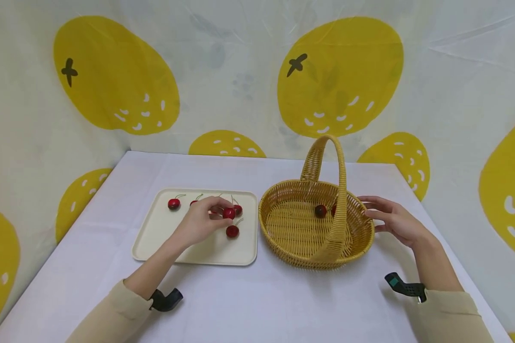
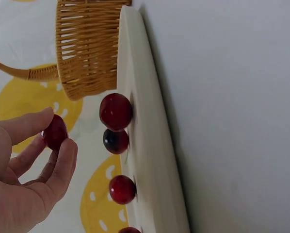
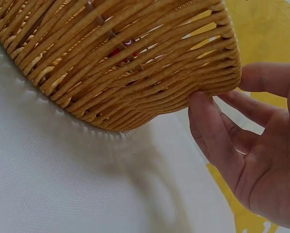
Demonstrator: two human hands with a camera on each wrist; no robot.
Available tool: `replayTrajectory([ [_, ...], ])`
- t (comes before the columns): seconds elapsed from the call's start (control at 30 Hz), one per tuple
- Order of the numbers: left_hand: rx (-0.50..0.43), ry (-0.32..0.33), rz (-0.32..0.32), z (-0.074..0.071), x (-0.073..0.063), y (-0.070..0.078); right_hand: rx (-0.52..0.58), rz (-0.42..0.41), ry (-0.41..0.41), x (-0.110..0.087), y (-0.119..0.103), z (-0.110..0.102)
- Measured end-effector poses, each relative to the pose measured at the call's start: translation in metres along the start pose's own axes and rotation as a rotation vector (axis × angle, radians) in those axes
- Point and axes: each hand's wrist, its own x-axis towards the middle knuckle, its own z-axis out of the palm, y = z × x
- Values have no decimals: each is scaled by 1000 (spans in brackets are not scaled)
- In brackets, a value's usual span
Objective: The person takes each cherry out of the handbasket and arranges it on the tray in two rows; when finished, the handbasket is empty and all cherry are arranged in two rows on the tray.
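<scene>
My left hand (image 1: 197, 224) is over the cream tray (image 1: 152, 245) and pinches a dark red cherry (image 2: 55, 132) between thumb and fingertips. In the left wrist view, that cherry is held above the tray's surface. Several more cherries lie on the tray, among them one (image 1: 173, 204) at its far left and one (image 1: 232, 231) just below the hand; some are partly hidden by the fingers. At the right end of the woven basket (image 1: 289, 233), my right hand (image 1: 396, 221) holds the rim, its thumb and fingers about the edge. A cherry (image 1: 320, 211) sits inside, with another partly behind the handle.
The basket's tall arched handle (image 1: 338, 190) rises over its right half. The tray stands close beside the basket's left side. A white cloth covers the table (image 1: 262, 305), and a curtain with yellow fruit prints (image 1: 231, 71) hangs behind it.
</scene>
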Motion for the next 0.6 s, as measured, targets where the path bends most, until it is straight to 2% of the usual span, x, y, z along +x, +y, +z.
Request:
replayTrajectory([
  [0.3, 20, -51, -7, -9, -10, -11, -8, -4, 5, 0, 1, 0],
  [0.6, 102, -72, -87, -11, -17, -23, 4, -5, 1, 0, 1, 1],
])
